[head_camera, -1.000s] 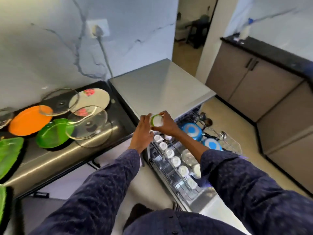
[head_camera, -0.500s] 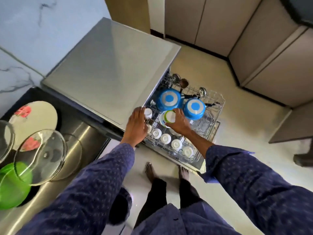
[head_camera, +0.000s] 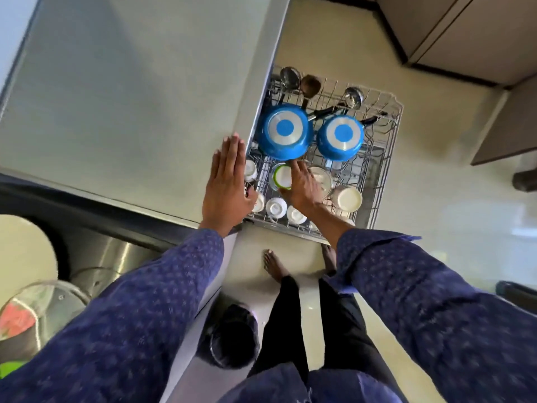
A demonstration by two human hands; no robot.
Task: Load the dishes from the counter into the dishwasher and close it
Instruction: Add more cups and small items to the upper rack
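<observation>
The dishwasher's upper rack point(head_camera: 389, 135) is pulled out from under the grey dishwasher top point(head_camera: 130, 97). Two blue pots point(head_camera: 286, 130) point(head_camera: 340, 138) stand upside down in it, with a row of small white cups point(head_camera: 276, 207) along the near edge and ladles point(head_camera: 290, 77) at the far end. My right hand point(head_camera: 303, 186) reaches into the rack and holds a white cup with a green rim point(head_camera: 281, 176) just below the left blue pot. My left hand point(head_camera: 226, 184) rests flat on the dishwasher top's edge, fingers straight.
At the lower left lies the dark counter with a cream plate point(head_camera: 23, 251), a glass lid point(head_camera: 37, 309) and a green plate's edge point(head_camera: 11, 369). My bare foot point(head_camera: 274, 264) stands on the beige floor before the rack. Brown cabinets point(head_camera: 465, 33) are at the top right.
My view has tilted down over the rack. My right hand has lowered the green-rimmed cup into the rack beside the blue pot. My left hand has flattened on the dishwasher top.
</observation>
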